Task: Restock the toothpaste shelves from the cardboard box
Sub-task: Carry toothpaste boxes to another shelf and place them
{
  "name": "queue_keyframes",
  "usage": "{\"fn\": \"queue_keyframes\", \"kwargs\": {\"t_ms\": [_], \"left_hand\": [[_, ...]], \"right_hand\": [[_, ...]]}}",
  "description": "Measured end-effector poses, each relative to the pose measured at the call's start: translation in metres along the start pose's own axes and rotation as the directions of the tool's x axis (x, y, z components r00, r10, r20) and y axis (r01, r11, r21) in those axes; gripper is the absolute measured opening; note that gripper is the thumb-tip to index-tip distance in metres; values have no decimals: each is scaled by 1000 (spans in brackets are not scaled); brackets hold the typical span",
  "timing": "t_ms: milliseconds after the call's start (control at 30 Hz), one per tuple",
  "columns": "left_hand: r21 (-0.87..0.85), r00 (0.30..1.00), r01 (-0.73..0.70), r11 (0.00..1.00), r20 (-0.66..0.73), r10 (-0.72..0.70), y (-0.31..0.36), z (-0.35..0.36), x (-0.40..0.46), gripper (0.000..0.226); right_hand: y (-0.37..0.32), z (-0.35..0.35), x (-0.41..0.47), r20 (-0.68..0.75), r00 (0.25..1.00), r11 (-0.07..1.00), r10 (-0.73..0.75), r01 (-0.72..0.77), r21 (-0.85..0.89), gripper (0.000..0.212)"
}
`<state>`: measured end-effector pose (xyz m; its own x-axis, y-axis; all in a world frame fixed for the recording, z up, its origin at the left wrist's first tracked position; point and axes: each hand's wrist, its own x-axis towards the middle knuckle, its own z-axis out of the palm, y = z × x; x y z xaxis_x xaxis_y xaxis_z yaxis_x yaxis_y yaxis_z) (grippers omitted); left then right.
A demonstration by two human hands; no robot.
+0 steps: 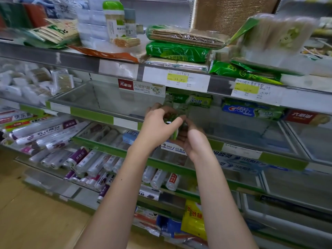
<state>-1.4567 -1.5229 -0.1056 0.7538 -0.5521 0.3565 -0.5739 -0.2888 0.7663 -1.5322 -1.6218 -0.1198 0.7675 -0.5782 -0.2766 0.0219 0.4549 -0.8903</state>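
Toothpaste shelves (93, 115), both hands — left hand (158, 125), right hand (195, 141) — gripping green pack (173, 118)

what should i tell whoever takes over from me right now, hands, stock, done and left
Left hand: grip pinches a small green pack in front of the clear bin.
Right hand: supports the same pack from below, fingers curled.
Stock: that shelf holds Darlie boxes, a Crest box and a red box. The cardboard box is out of view.
Done: cannot tell how much.
Left: seat this pack; the bin to the left looks empty.
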Motion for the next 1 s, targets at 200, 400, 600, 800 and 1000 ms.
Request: {"fn": "queue_keyframes", "kwargs": {"t_ms": [200, 400, 600, 800, 1000], "left_hand": [[76, 995, 14, 997, 101, -22, 10, -1, -4, 55], [184, 997, -6, 983, 74, -8, 10, -7, 2, 32], [163, 999, -8, 987, -42, 15, 1, -4, 10, 24], [205, 992, -5, 979, -124, 31, -8, 3, 17, 16], [311, 974, 137, 940, -218, -70, -13, 19, 33, 23]], "right_hand": [[-6, -1, 5, -77, 997, 969, 18, -37, -246, 43], [-25, -7, 10, -59, 997, 747, -54, 1, -665, 66], [-45, -6, 32, 77, 872, 525, -483, 359, -772, 10], [-41, -7, 48, 306, 856, 380, -417, 470, -796, 21], [-33, -16, 54, 327, 850, 217, -412, 440, -871, 34]]}}
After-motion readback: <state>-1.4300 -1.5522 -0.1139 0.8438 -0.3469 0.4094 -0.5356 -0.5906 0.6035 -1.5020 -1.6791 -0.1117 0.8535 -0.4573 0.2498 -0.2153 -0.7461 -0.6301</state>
